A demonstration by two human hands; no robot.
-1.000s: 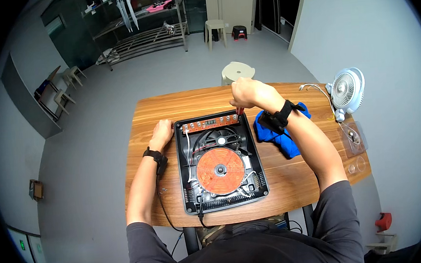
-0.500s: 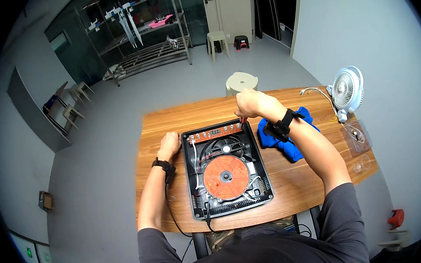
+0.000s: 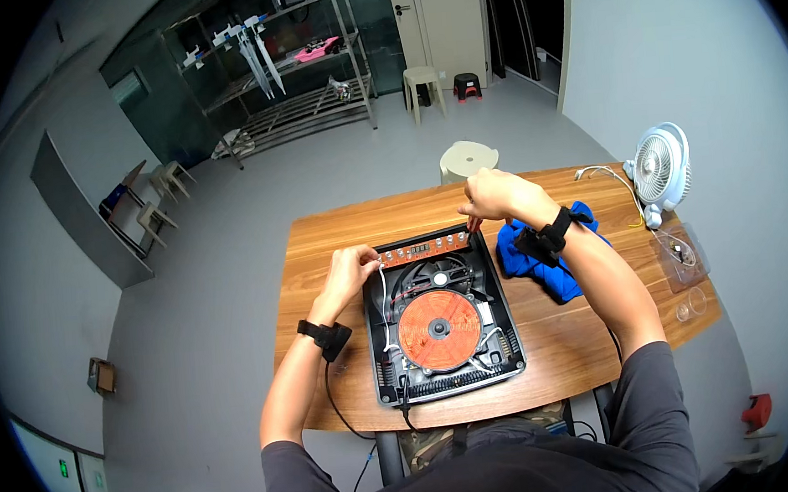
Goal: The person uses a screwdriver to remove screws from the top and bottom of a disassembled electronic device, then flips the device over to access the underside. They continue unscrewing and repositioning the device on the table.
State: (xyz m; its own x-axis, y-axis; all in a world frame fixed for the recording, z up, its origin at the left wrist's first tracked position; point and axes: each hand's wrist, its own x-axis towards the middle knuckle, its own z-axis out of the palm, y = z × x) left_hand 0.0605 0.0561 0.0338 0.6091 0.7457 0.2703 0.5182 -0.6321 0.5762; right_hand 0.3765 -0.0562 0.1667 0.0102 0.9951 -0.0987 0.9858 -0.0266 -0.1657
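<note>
An opened induction cooker [image 3: 512,363] lies on the table with its inside facing up. In it are a round copper coil [image 3: 428,346], a black fan [image 3: 440,280] and an orange control board [image 3: 425,251] along the far edge. The thumb and fingers of my left hand [image 3: 352,269] pinch the board's left end, beside the plug of a white wire [image 3: 384,306]. Above the far right corner, my right hand [image 3: 497,193] is closed round a red-handled tool [image 3: 475,225], held roughly upright at the board's right end. Its tip is too small to make out.
A crumpled blue cloth [image 3: 556,280] lies right of the cooker. Further right stand a small fan [image 3: 661,168] with its cable, a clear tray [image 3: 685,262] and small round clear dishes [image 3: 693,302]. A stool [image 3: 468,160] stands beyond the table [image 3: 338,227].
My left hand has moved from the table beside the cooker to the control board's left end. My right hand stays at the right end with the tool. The whole view has shifted slightly.
</note>
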